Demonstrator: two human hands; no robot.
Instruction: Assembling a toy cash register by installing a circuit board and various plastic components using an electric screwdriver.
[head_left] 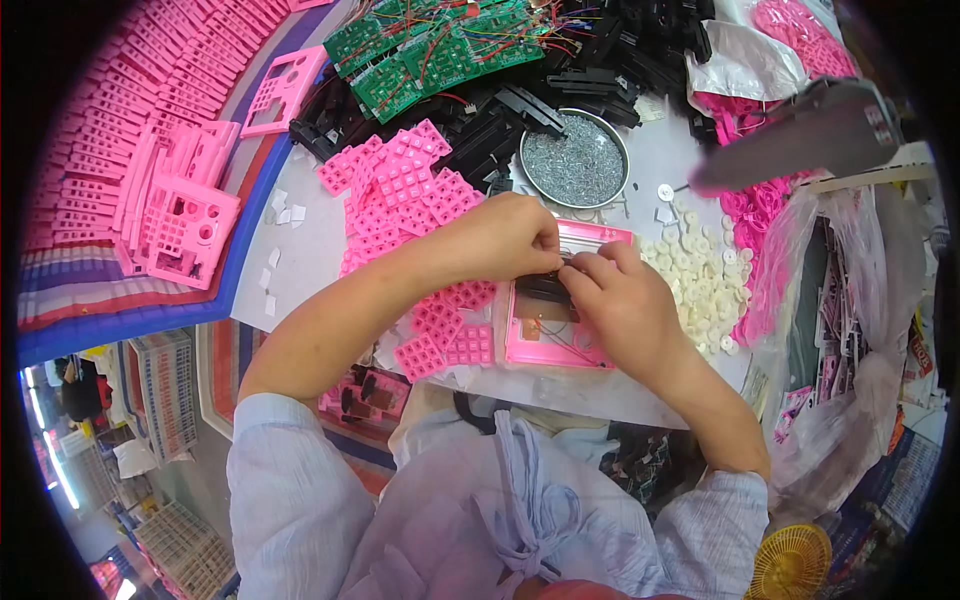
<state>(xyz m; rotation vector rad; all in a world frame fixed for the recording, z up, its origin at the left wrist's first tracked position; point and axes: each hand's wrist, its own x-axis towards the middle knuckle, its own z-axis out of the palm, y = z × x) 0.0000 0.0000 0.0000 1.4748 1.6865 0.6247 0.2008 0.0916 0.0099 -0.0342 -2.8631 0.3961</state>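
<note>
In the centre of the frame, close to the near edge of the white table [650, 402], a pink casing [555, 352] lies with its open interior facing up. Only a narrow bare strip runs between its lower side and the table edge. To its left, pink keypad pieces [400, 205] heap up nearly against it; to its right, cream discs [700, 275] crowd close. Above it sits a round dish of screws [523, 165], bordered by black parts [470, 145] and green circuit boards [445, 60]. The widest open patch is left of the keypads, dotted with white scraps [298, 213] and ending at a curved blue edge [225, 300]. From the left, the left hand [515, 238] reaches over the keypads, its thumb and forefinger drawn narrow at the casing's upper middle. The right hand [625, 305] bends over the casing's right side, fingers curled inward, tips near the left's. A black piece [540, 289] lies inside the casing, just below both sets of fingertips; I cannot tell what either hand pinches, as the fingers hide it.
</note>
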